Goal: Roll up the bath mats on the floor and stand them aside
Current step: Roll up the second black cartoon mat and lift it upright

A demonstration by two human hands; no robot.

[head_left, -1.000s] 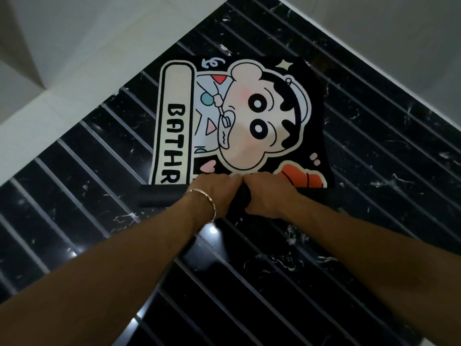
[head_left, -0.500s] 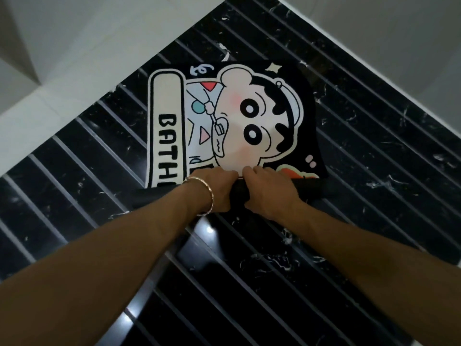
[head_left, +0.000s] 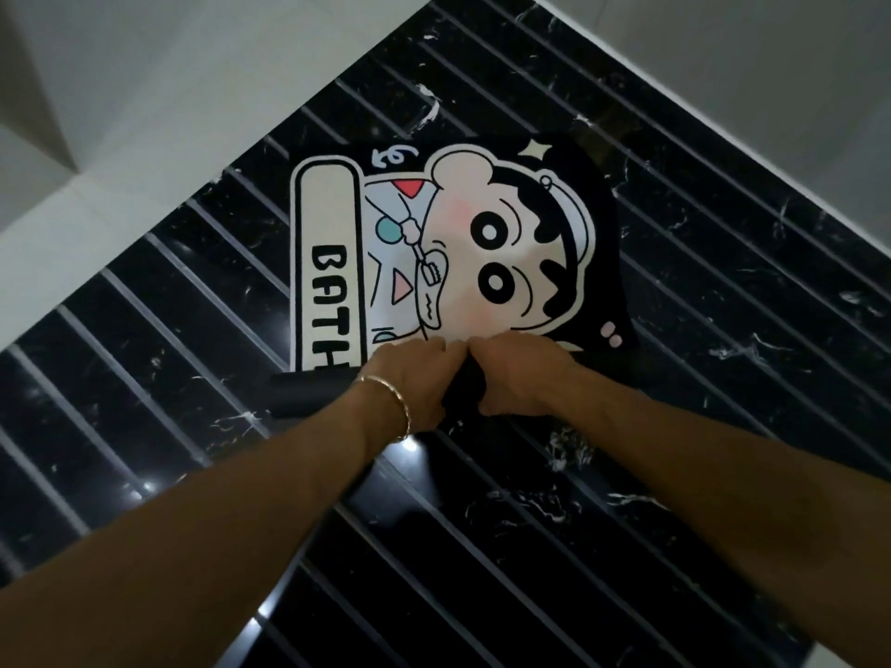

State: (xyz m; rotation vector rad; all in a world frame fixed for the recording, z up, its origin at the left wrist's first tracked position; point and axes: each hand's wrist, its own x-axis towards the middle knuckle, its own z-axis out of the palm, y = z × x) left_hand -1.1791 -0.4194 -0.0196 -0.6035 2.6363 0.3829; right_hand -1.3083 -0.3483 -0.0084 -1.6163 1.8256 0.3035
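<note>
head view: my left hand (head_left: 414,378) and right hand (head_left: 523,378) sit side by side, knuckles nearly touching, on the rolled part of the mat (head_left: 487,243). both have their fingers curled down over the roll (head_left: 308,395) and grip it (the fingertips themselves are hidden under the hands). the roll is a black tube lying across the near edge of the mat. its left end sticks out past my left wrist, and its right end is hard to pick out against the dark floor (head_left: 723,359). beyond the roll the rest of the mat lies flat on the floor, print up: a cartoon face with big round eyes, and a pale bar with the letters "bath" running down to the roll. a thin bracelet (head_left: 395,407) circles my left wrist. the floor is glossy black with pale stripes and white veining, and a white wall (head_left: 168,113) borders it at the far left.
</note>
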